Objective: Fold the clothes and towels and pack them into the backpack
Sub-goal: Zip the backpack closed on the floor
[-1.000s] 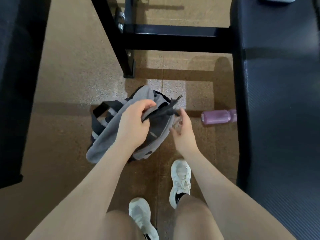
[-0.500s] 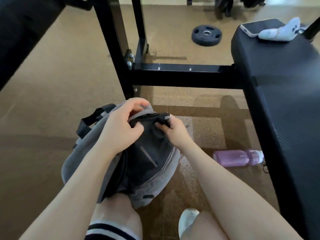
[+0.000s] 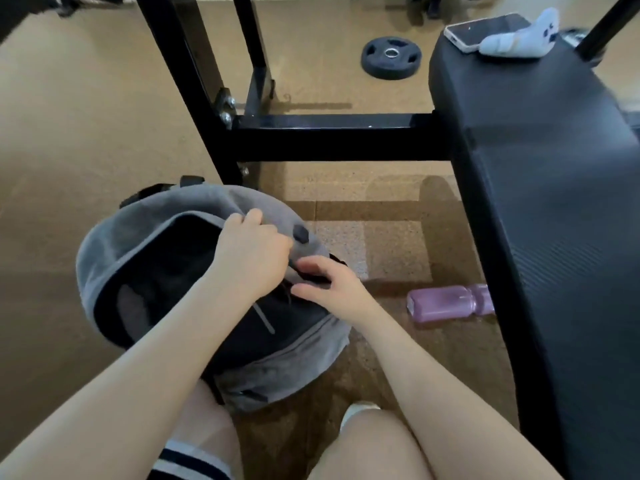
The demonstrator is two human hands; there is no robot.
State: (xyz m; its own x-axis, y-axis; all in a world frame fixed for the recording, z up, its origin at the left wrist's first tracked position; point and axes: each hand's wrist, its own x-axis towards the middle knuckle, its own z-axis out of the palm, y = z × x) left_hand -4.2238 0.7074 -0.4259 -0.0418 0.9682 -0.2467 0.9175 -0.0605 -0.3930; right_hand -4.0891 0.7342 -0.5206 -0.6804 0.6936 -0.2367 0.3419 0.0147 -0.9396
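A grey backpack with a dark lining rests against my left knee, above the floor. Its main compartment gapes open toward me, showing a black inside. My left hand grips the grey upper rim of the opening. My right hand pinches a black zipper part at the right end of the opening. A white rolled sock lies on the far end of the black bench.
A phone lies beside the sock. A pink water bottle lies on the brown floor beside the bench. A black metal frame crosses behind the backpack. A weight plate lies farther back.
The backpack was lifted from the floor onto my knee and its opening has spread wider. My view tilted up, bringing the bench end, phone and sock into sight.
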